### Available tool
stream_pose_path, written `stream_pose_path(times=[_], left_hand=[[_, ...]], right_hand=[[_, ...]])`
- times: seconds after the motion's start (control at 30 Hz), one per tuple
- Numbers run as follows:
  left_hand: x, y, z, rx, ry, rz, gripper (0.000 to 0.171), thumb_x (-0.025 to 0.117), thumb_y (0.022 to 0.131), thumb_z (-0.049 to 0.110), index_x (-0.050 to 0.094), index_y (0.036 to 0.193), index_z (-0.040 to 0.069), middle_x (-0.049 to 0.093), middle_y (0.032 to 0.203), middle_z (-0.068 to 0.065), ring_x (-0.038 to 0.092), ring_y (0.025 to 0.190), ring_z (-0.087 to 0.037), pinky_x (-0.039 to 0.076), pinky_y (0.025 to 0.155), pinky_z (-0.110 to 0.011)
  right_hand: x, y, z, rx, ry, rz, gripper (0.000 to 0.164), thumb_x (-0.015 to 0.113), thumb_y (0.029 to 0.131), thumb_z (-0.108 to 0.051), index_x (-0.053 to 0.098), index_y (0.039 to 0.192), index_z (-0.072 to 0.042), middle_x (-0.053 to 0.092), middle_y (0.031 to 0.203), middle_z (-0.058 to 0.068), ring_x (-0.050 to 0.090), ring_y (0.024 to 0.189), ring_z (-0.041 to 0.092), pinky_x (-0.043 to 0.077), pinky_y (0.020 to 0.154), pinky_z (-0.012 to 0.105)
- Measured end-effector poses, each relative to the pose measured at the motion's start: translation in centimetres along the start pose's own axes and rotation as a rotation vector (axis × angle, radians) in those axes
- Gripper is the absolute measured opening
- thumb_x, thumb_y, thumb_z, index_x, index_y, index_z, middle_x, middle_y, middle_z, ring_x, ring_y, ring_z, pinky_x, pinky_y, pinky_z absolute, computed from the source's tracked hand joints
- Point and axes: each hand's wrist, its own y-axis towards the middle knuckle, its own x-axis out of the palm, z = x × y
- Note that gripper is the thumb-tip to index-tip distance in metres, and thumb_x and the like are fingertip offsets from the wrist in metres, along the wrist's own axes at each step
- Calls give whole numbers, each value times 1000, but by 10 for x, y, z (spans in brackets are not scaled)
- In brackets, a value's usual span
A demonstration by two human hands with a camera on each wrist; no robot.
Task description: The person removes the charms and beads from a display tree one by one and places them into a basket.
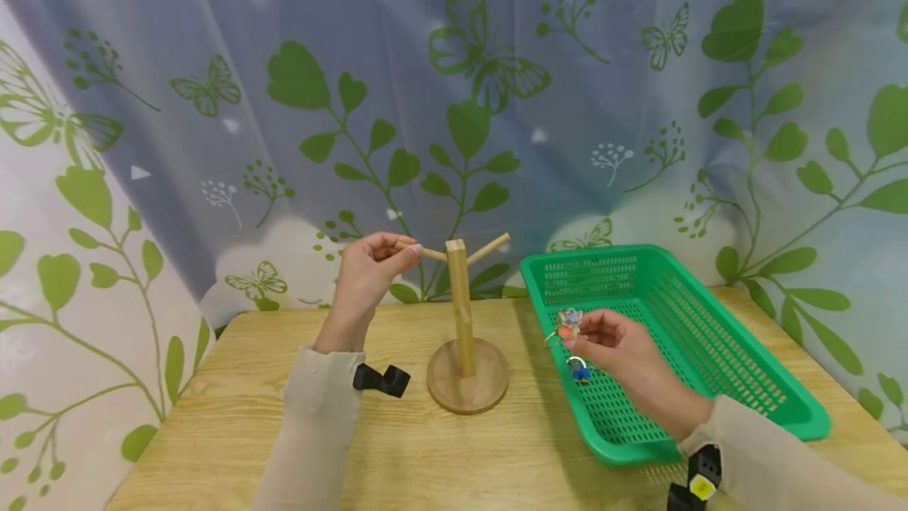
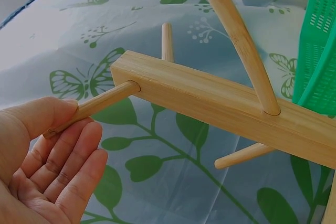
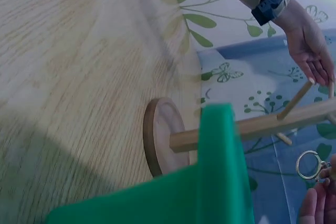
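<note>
My left hand (image 1: 372,274) pinches an upper peg (image 2: 100,102) of a wooden stand (image 1: 463,310) between thumb and fingers. The stand is upright on its round base (image 1: 443,385), and more pegs stick out from its post. Over the green basket, my right hand (image 1: 627,353) holds a keychain (image 1: 570,320) with a small grey and orange figure. Its metal ring (image 3: 297,165) juts out past the fingers in the right wrist view. A blue figure keychain (image 1: 579,373) shows just below those fingertips.
The green plastic basket (image 1: 638,454) stands right of the wooden stand on a wood-grain table (image 1: 227,416). Behind the table hangs a curtain (image 1: 397,85) printed with leaves and butterflies. Both wrists wear black straps.
</note>
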Motion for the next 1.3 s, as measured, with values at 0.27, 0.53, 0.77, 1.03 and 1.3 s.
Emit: stream_pose_path(times=[0.27, 0.53, 0.77, 1.03, 1.3], left_hand=[[-1, 1, 0, -12, 7, 0, 18, 70, 86, 15, 67, 100, 3, 64, 82, -1, 62, 81, -17, 52, 79, -29], [0, 3, 0, 0, -14, 2, 18, 70, 86, 13, 66, 100, 2, 64, 82, -2, 62, 80, -17, 53, 79, -29], [0, 2, 1, -4, -16, 3, 21, 71, 86, 13, 66, 101, 0, 64, 82, -2, 63, 80, -15, 54, 77, -27], [0, 1, 2, -5, -16, -4, 21, 71, 86, 13, 66, 102, 0, 64, 82, -1, 63, 80, -15, 54, 78, -27], [0, 1, 0, -10, -8, 1, 19, 70, 86, 13, 66, 101, 1, 64, 82, -2, 63, 81, -16, 53, 78, -28]], right_hand=[[-20, 11, 6, 20, -38, 13, 26, 71, 85, -18, 56, 101, -4, 59, 96, -2, 60, 88, 11, 52, 78, 26], [-35, 21, 8, -18, -108, 14, 27, 70, 87, -19, 57, 103, -3, 61, 93, -4, 60, 85, 9, 51, 77, 28], [-44, 23, 9, -15, -122, -44, 29, 68, 88, -22, 55, 105, -2, 63, 96, -4, 60, 89, 8, 50, 79, 28], [-52, 30, 2, -16, -145, -63, 29, 69, 88, -22, 55, 105, -3, 62, 93, -5, 60, 87, 10, 51, 78, 28], [-64, 40, 2, -16, -201, -64, 30, 68, 88, -23, 58, 106, -2, 63, 93, -6, 60, 86, 8, 49, 80, 30]])
